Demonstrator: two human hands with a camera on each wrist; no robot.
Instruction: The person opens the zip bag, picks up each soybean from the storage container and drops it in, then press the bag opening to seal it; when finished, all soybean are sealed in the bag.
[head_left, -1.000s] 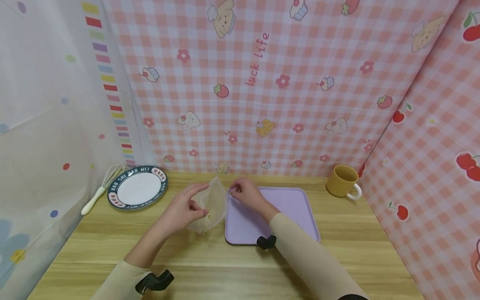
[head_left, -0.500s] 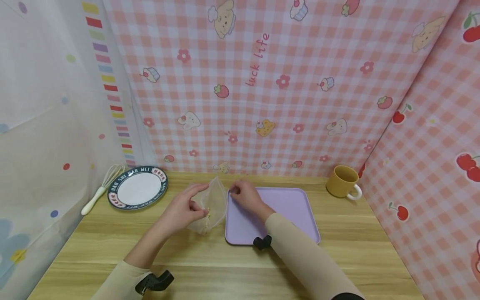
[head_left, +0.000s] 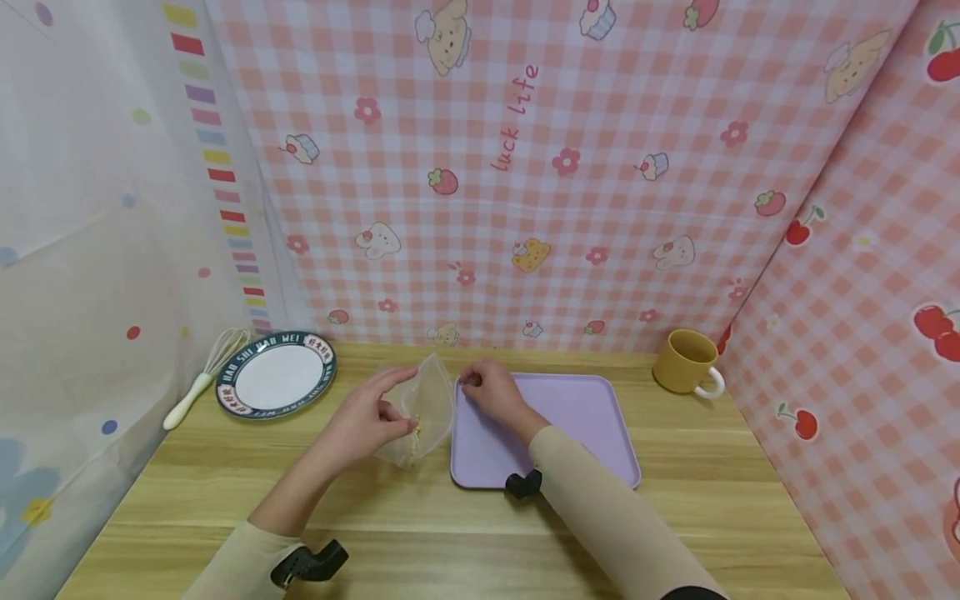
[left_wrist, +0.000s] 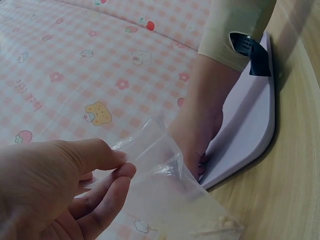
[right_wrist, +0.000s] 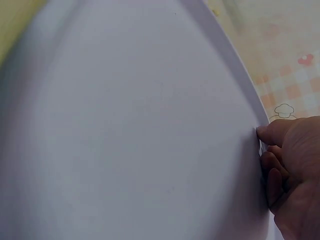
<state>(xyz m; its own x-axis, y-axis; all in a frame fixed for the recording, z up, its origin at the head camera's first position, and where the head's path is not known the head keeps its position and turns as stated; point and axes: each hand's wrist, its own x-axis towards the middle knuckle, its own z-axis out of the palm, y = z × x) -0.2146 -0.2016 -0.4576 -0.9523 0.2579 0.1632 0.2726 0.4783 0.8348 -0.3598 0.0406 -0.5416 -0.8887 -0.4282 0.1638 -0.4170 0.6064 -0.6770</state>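
Observation:
A clear plastic bag (head_left: pixel 435 408) stands tilted between my hands, with small yellowish pieces (head_left: pixel 415 442) gathered low in it. My left hand (head_left: pixel 367 417) holds it from the left; in the left wrist view thumb and finger pinch the thin film. With curled fingers, my right hand (head_left: pixel 491 392) pinches the bag's right edge, just over the back left corner of the lilac tray (head_left: pixel 577 425). In the right wrist view the right thumb lies right at the tray's rim, and the other fingertips are partly hidden.
A white plate with a dark patterned rim (head_left: pixel 326 367) sits at the back left, beside a whisk (head_left: pixel 198 383) with a cream handle. At the back right stands a yellow mug (head_left: pixel 684 362) with a white handle. Checked cloth walls (head_left: pixel 487 208) enclose the wooden table (head_left: pixel 420 533).
My right hand and forearm have shifted slightly between the first frame and the second, the sleeve moving a little left. The left hand, bag and tray have stayed in place.

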